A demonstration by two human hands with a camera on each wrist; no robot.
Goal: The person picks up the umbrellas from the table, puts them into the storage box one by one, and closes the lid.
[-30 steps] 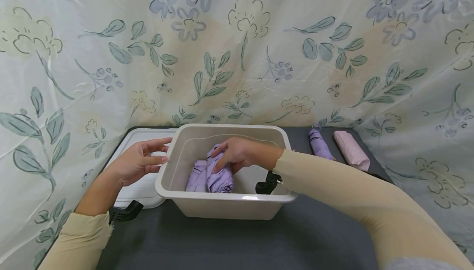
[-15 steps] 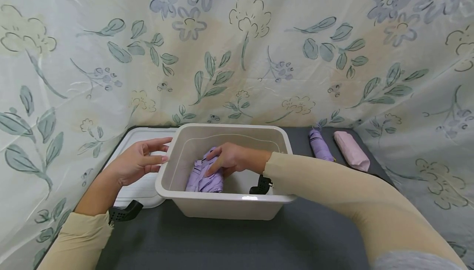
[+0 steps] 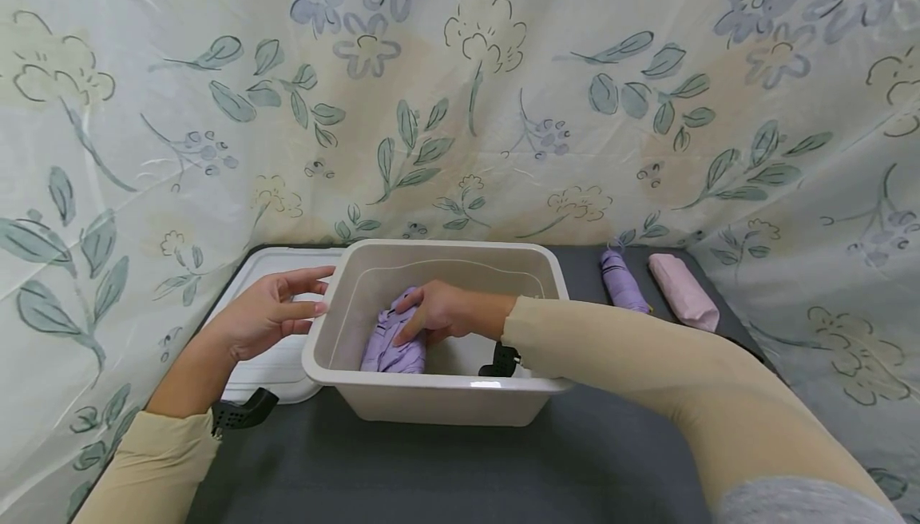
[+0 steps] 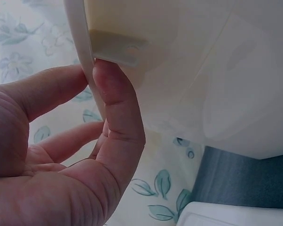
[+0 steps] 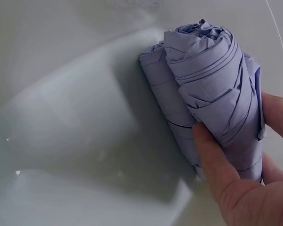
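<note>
No brand, label or readable writing shows on any item in the three views. A cream plastic bin (image 3: 431, 396) stands on a dark grey table (image 3: 446, 468), backed by a floral curtain (image 3: 460, 93).

The right hand (image 3: 438, 312) reaches down inside the bin and grasps a folded lilac umbrella (image 3: 391, 344), which lies against the bin's left inner wall near the floor. In the right-wrist view the thumb (image 5: 216, 165) presses on top of the rolled fabric (image 5: 212, 89) while the fingers curl round its far side, so the hand closes on the umbrella's lower end; the pleated canopy is wound tightly.

The left hand (image 3: 269, 312) steadies the bin from outside at its left rim. In the left-wrist view the thumb (image 4: 115, 108) sits under the rim's lip (image 4: 82, 56) and a finger lies on the rim's other side, a light pinch with the remaining fingers loosely extended.

A white lid (image 3: 266, 268) lies flat on the table just left of the bin, beneath the left hand. At the table's far right corner a second purple umbrella (image 3: 620, 280) and a pink one (image 3: 683, 291) lie side by side, well apart from the bin.
</note>
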